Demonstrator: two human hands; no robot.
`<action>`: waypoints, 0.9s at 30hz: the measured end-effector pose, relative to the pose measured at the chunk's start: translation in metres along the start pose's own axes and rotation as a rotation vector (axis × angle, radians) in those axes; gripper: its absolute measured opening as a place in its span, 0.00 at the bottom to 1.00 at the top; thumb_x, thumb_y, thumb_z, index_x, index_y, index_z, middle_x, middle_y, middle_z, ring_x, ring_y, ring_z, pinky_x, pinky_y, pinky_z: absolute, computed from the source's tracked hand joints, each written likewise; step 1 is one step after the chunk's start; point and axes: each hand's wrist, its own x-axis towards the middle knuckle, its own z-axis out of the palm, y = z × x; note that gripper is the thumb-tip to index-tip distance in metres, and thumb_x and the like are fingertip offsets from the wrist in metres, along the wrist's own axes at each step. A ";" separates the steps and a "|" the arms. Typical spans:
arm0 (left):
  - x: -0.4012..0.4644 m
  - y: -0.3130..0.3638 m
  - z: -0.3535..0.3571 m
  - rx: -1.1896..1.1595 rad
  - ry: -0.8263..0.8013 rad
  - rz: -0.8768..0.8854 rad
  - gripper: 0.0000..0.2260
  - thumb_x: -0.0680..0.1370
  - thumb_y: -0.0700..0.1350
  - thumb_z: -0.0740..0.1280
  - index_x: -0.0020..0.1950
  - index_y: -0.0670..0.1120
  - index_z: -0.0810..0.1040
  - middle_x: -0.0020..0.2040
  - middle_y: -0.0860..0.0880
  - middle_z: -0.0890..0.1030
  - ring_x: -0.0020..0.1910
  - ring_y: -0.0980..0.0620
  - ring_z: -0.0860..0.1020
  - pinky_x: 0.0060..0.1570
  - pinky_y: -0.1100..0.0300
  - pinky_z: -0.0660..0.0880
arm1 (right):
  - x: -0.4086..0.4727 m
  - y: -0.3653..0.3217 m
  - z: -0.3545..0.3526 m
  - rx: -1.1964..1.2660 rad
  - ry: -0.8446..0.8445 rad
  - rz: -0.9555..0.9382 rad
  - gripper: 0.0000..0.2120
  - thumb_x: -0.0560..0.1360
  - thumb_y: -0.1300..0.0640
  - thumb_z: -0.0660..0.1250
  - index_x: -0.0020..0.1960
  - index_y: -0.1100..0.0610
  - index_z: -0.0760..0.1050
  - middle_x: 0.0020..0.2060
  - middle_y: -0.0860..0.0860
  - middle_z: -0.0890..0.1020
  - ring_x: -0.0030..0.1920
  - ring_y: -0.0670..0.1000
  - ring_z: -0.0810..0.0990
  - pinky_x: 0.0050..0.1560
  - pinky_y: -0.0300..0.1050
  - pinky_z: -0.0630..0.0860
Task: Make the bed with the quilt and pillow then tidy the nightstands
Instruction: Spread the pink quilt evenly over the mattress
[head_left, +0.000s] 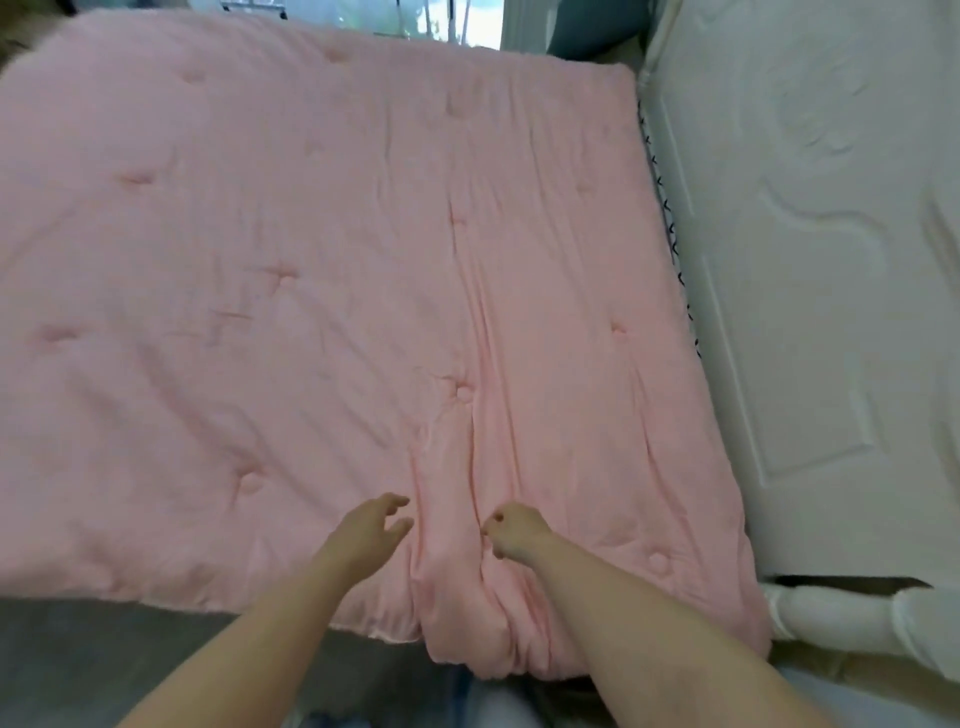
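A pink tufted quilt (322, 291) lies spread over the bed and fills most of the view. A long ridge of wrinkles runs down its middle toward me and bunches over the near edge. My left hand (371, 530) hovers over the quilt just left of that ridge, fingers apart and holding nothing. My right hand (514, 530) rests on the ridge's right side with its fingers curled; whether it pinches the fabric is unclear. No pillow is in view.
A white padded headboard (810, 260) stands along the quilt's right side, ending in a turned white post (841, 618). Grey floor (78, 665) lies below the near edge. A window (363, 15) shows beyond the far edge.
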 end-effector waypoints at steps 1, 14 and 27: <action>-0.007 -0.010 -0.005 -0.013 0.017 -0.010 0.19 0.81 0.51 0.61 0.71 0.49 0.69 0.69 0.48 0.74 0.64 0.50 0.74 0.64 0.56 0.69 | -0.001 -0.006 0.006 -0.003 0.006 -0.001 0.18 0.78 0.55 0.57 0.61 0.61 0.78 0.59 0.61 0.81 0.60 0.58 0.79 0.59 0.43 0.74; -0.115 -0.243 -0.033 -0.144 -0.001 -0.204 0.17 0.79 0.49 0.64 0.67 0.47 0.74 0.65 0.46 0.78 0.64 0.48 0.76 0.60 0.62 0.69 | -0.063 -0.138 0.189 -0.147 -0.086 -0.081 0.23 0.81 0.53 0.57 0.74 0.59 0.66 0.73 0.57 0.68 0.72 0.57 0.67 0.71 0.43 0.62; -0.079 -0.292 -0.071 -0.186 0.016 -0.096 0.17 0.78 0.45 0.67 0.67 0.44 0.74 0.65 0.48 0.78 0.55 0.53 0.77 0.55 0.64 0.69 | -0.019 -0.191 0.231 -0.016 0.003 -0.058 0.32 0.76 0.57 0.62 0.78 0.54 0.55 0.70 0.61 0.67 0.69 0.61 0.70 0.68 0.49 0.69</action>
